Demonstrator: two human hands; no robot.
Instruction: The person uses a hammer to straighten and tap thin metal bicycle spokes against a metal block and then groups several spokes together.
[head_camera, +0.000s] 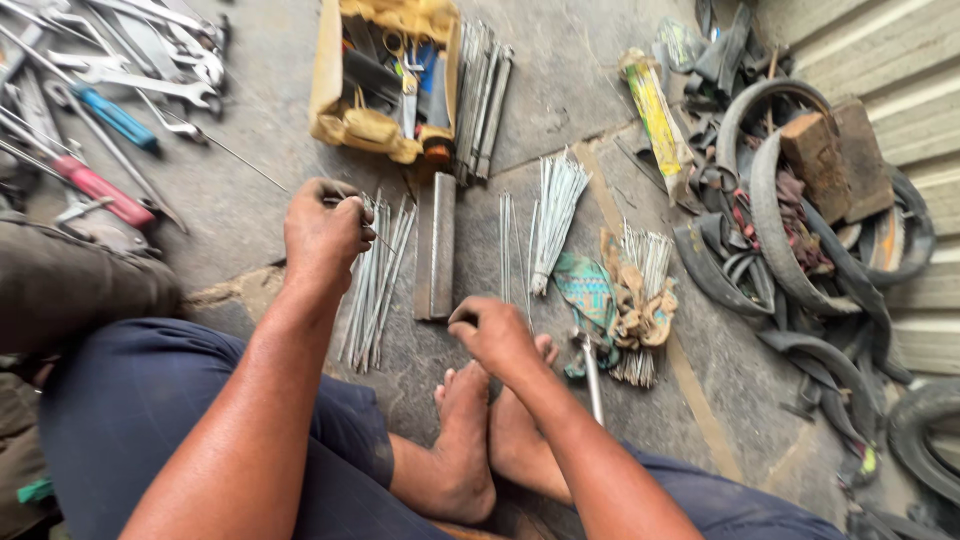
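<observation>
On a cracked concrete floor (570, 90), both hands pinch spokes (375, 270).

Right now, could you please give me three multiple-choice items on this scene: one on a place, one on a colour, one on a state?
1. Where does the metal bar lie?
A. between the two hands
B. inside the yellow box
C. on the tyres

2. What colour is the screwdriver handle at far left?
A. green
B. red
C. white

3. What is the left hand doing?
A. lying flat and empty
B. gripping a wrench
C. pinching a thin spoke

Answers: 1 A, the bar lies on the floor between the left hand and right hand. 2 B, the handle is red. 3 C, the fingers close on a thin spoke above the spoke pile.
</observation>
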